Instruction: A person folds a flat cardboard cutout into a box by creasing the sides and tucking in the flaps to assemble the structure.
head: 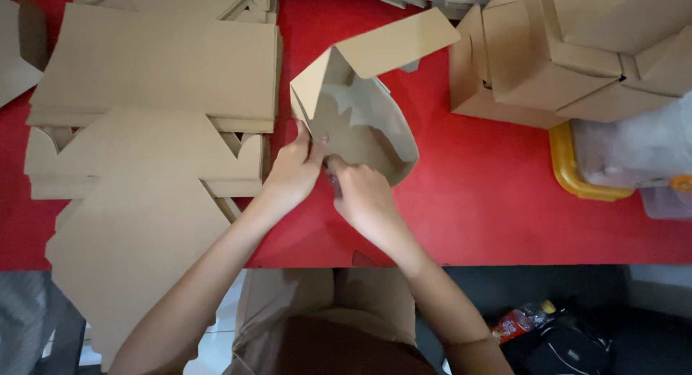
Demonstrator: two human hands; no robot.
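While the left hand pinches the half-folded cardboard box edge, the right hand grips its lower rim, fingertips hidden inside.

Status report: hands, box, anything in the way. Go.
Left hand and right hand both gripping the half-folded box, lid flap up. Flat cardboard stacks left, folded boxes right. Red table around box bare.

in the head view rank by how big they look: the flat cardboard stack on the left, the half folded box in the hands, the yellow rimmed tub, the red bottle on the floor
1. Flat cardboard stack, by far.
2. Half folded box, held by the left hand and right hand.
3. Yellow rimmed tub, cut off at the edge, so unsure.
4. Red bottle, smallest, though farther away.
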